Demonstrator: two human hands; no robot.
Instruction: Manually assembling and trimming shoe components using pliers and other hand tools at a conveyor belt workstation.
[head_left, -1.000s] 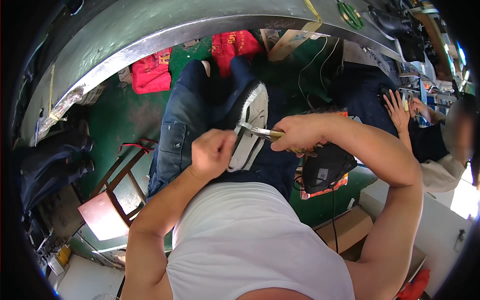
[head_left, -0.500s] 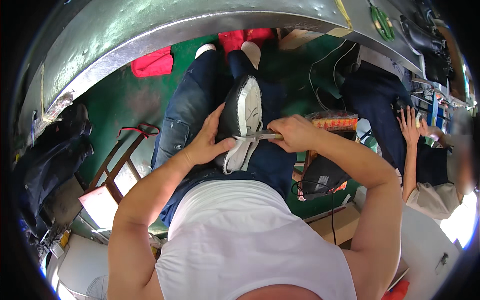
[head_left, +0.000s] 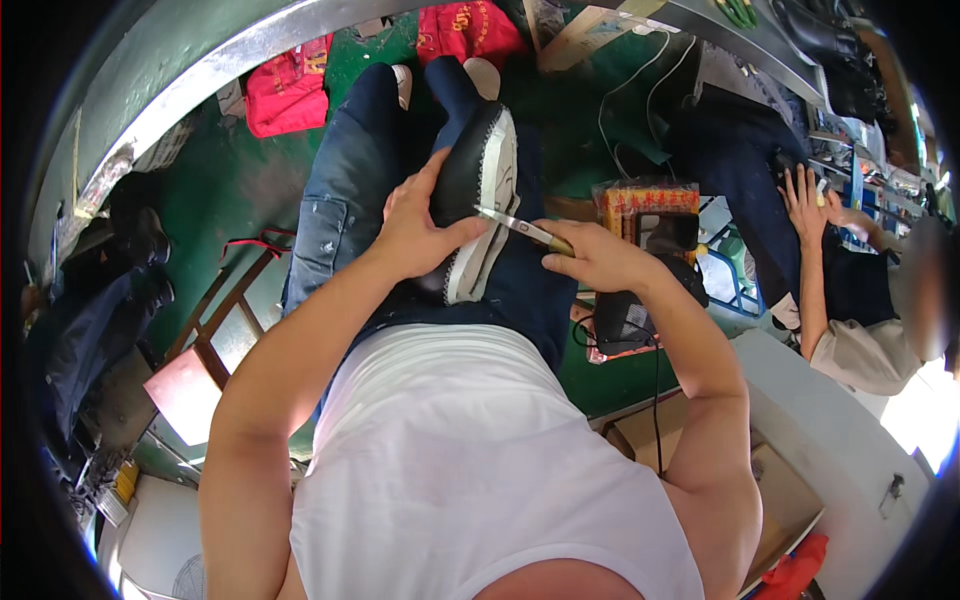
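Note:
A black shoe (head_left: 461,172) lies across my lap, toe pointing away from me. Its whitish underside (head_left: 497,185) is turned to the right, with a jagged edge where the upper is folded over. My left hand (head_left: 415,228) holds it from the left, fingers along the upper and thumb near the edge of the underside. In my right hand (head_left: 600,257) is a knife (head_left: 522,227) with a silver blade and a brownish handle. The blade's tip touches the shoe at that edge, close to my left thumb.
A grey bench edge (head_left: 400,28) curves across the far side. Red bags (head_left: 287,92) lie on the green floor. On the right are a black bag (head_left: 625,322) with a cable and a co-worker's hand (head_left: 803,205). A wooden stool frame (head_left: 205,352) stands left.
The shoe has tipped, showing more black upper and less underside. The knife has turned so its blade slants up to the left. The whole view has shifted, revealing more of the red bags.

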